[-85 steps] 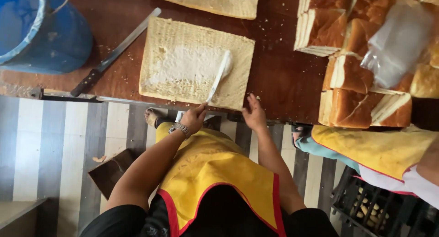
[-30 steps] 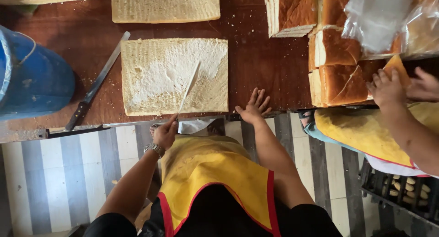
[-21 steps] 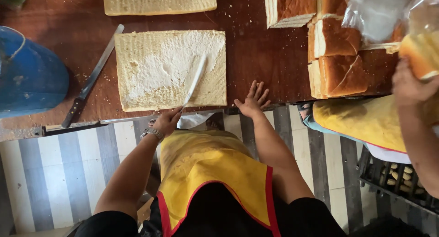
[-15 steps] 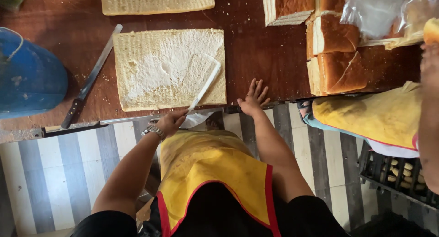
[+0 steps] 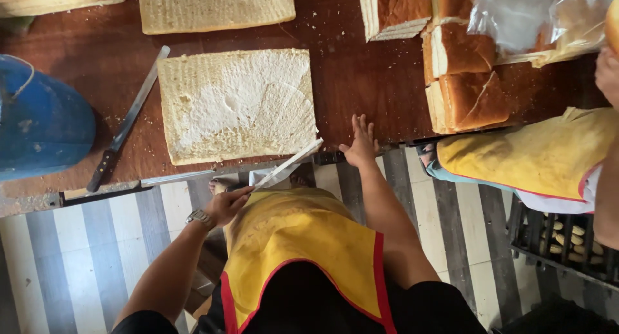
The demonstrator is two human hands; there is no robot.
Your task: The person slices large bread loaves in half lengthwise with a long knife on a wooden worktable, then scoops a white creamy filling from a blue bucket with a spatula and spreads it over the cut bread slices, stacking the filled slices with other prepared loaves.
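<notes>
Closed around the handle of a flat white spatula (image 5: 288, 164), my left hand (image 5: 227, 205) sat just off the near table edge, above the yellow apron (image 5: 303, 244); blade angled up toward the table, its tip at the near right corner of the bread slab (image 5: 237, 105) but, as far as I could tell, lifted off it; right hand (image 5: 360, 144) was spread flat, fingers splayed, pressing on the table (image 5: 361, 76) rim, holding nothing; slab lay flat on the brown top just beyond both hands, white spread over most of it, the left strip and near edge bare; my read: spreading step, blade between strokes; another pass would call for laying the blade flat on the bare left strip, light pressure so the crumb doesn't tear; long knife (image 5: 126, 124) lay left of the slab, apart from it; blue bucket (image 5: 39, 127) beyond that; a second plain slab (image 5: 216, 8) further back; crusted loaves (image 5: 464, 82) far right, by a co-worker's apron (image 5: 529, 157).
</notes>
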